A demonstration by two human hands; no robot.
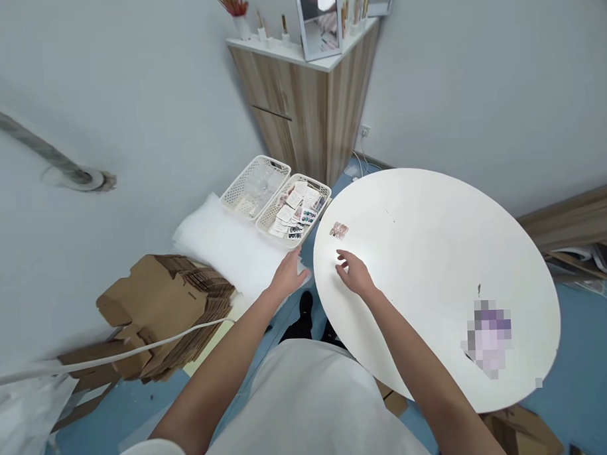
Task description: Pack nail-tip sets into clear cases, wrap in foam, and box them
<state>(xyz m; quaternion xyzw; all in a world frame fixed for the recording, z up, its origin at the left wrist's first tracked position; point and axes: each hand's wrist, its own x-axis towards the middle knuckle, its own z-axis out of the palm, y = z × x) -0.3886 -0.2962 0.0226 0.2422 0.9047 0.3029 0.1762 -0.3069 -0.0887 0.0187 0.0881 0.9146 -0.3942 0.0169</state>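
My left hand (288, 274) reaches forward with its fingers stretched and nothing in them. It is just in front of a white plastic basket (264, 227) full of small cards, some carrying shiny dark and teal pieces (308, 217). My right hand (353, 271) hovers by the left side of the round white table (434, 249), its fingers apart and slightly curled around nothing. Beyond its fingertips, a small card of pinkish-brown press-on nails (339, 231) lies flat on the table. Whether the right hand touches the tabletop I cannot tell.
A second white basket (232, 193) holds clear plastic packs. Below are white foam sheets (219, 237) and a stack of folded cardboard boxes (161, 299). A wood-grain cabinet (299, 101) stands in the corner. A blurred purple item (489, 340) lies on the table's right.
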